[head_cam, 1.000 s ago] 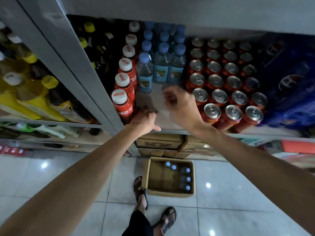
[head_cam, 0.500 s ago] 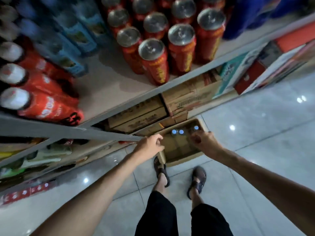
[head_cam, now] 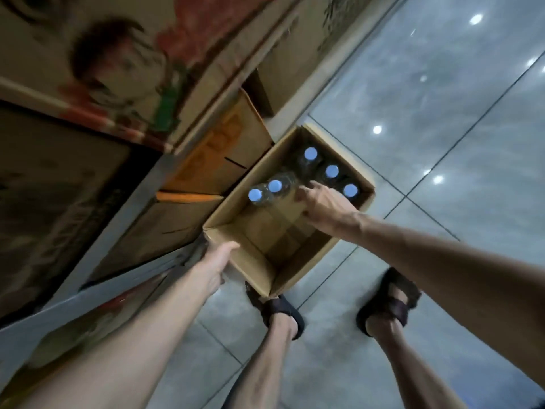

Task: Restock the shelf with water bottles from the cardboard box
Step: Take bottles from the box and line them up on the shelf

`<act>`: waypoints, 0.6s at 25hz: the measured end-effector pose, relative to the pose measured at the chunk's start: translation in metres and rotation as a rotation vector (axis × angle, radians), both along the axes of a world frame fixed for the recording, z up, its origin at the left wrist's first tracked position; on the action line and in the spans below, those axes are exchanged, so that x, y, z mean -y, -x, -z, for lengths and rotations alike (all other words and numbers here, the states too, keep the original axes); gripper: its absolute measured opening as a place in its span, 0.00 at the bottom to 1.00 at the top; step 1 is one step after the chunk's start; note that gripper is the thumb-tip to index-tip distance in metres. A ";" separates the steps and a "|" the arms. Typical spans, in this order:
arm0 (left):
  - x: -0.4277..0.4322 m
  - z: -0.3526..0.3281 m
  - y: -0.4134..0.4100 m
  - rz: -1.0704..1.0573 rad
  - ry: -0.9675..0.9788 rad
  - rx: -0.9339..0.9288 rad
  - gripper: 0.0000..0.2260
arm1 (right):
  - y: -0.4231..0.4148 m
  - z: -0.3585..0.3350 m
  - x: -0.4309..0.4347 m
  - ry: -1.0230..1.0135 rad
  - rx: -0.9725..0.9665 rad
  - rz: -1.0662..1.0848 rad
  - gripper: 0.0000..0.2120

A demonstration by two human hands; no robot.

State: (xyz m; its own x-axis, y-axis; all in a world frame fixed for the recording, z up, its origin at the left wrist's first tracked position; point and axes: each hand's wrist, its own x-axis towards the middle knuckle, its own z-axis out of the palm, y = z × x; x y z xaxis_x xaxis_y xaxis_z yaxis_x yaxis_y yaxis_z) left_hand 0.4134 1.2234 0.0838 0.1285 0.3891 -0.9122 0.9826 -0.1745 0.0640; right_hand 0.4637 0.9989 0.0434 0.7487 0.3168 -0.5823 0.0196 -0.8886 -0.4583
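Down on the tiled floor (head_cam: 442,98), the open cardboard box (head_cam: 256,259) sits just beside the grey shelf frame (head_cam: 132,202), with printed cartons (head_cam: 218,149) stacked behind that frame. Five water bottles (head_cam: 332,171) with pale blue caps stand upright at the far end of the box: three in a row along its right wall and two side by side near its left wall. The near half shows only the bare cardboard bottom. The right hand (head_cam: 324,206) reaches inside over the right wall, its fingers (head_cam: 305,191) loosely extended and holding nothing, tips close to the two left bottles; whether they touch cannot be told. The left hand (head_cam: 216,261) rests against the box's near left corner, fingers (head_cam: 228,249) straight and pressed together. Two feet in dark sandals (head_cam: 283,308) stand at the box's near end.
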 end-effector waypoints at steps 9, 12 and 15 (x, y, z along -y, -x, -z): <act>-0.018 0.128 -0.005 -0.078 -0.011 0.062 0.18 | -0.041 0.137 -0.076 0.093 0.182 -0.216 0.17; -0.029 0.129 -0.004 -0.050 0.026 0.023 0.18 | -0.037 0.139 -0.072 0.043 0.235 -0.172 0.11; -0.035 0.121 0.004 0.000 -0.027 0.043 0.20 | -0.025 0.126 -0.057 -0.054 0.195 0.053 0.10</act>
